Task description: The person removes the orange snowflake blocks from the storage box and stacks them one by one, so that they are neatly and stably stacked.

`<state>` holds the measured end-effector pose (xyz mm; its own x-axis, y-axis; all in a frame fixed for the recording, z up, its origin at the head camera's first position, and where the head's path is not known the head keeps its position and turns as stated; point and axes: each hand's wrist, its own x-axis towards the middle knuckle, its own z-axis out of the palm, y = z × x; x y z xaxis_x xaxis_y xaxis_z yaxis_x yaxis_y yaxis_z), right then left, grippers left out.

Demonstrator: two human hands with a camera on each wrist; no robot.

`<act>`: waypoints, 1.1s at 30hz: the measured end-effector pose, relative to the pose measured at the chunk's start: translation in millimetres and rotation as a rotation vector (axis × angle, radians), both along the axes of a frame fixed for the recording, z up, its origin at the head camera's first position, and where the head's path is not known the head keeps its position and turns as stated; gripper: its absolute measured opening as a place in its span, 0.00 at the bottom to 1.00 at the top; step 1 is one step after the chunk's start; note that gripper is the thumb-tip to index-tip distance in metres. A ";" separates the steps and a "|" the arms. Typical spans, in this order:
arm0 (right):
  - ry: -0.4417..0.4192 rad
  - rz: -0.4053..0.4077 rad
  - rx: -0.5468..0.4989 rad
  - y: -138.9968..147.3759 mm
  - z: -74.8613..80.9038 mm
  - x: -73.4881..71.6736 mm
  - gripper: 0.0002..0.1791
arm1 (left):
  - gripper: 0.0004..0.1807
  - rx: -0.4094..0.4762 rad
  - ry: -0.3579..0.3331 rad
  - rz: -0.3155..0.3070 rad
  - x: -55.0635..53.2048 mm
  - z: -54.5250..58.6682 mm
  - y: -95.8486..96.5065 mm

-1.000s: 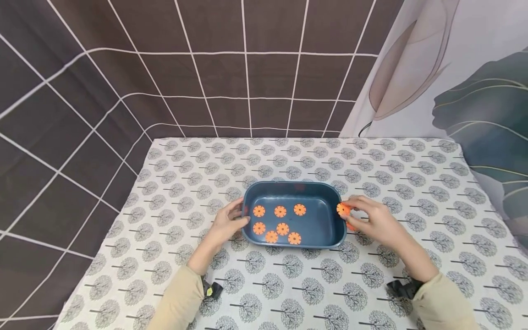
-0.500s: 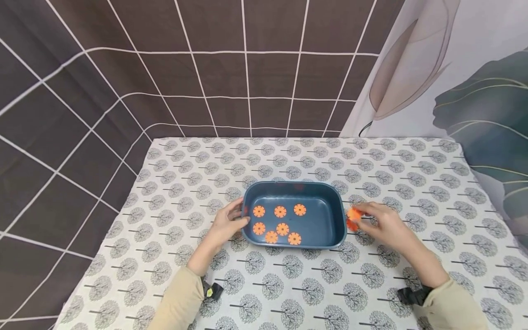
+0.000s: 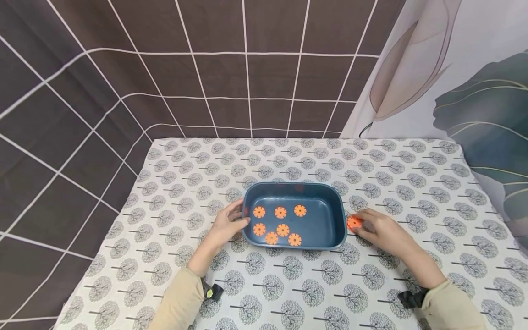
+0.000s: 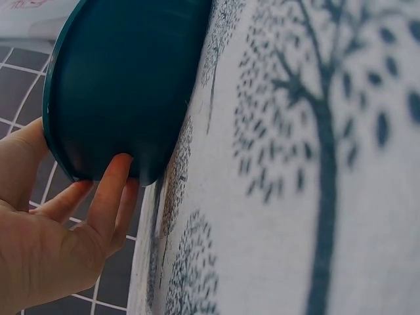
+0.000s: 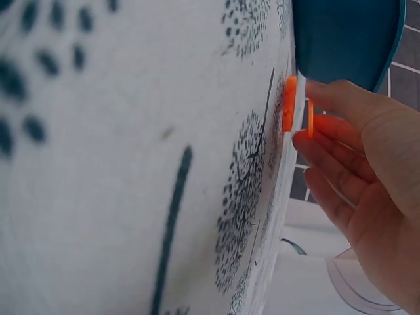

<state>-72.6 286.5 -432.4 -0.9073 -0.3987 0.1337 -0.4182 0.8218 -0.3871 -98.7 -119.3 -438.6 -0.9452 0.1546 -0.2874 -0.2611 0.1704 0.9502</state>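
Left hand (image 3: 224, 227) grips the tub (image 3: 319, 224) at its left end, fingers bent. Right hand (image 3: 382, 230), nearly closed, pinches an orange disc (image 5: 311, 119) just above an orange pile (image 5: 289, 105) beside the tub's right end. Seven discs (image 3: 280, 209) lie inside.

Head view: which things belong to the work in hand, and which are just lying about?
In use: left hand, holding the blue bin; seven orange discs inside; right hand, pinching another disc; orange stack beside the bin.

Just there: tree-print cloth, dark grid backdrop, leaf-print backdrop, black cord.
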 end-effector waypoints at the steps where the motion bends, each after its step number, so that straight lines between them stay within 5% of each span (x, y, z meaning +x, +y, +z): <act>1: 0.005 0.002 0.002 -0.1 -0.4 0.1 0.22 | 0.36 0.001 -0.001 0.000 0.1 -0.1 0.0; 18: 0.050 0.059 0.028 3.2 -8.0 -3.9 0.20 | 0.37 0.030 0.000 0.008 2.3 0.7 -0.4; 33: -0.010 0.042 0.001 2.7 -6.3 -1.9 0.26 | 0.37 0.029 0.007 0.002 1.6 2.8 0.7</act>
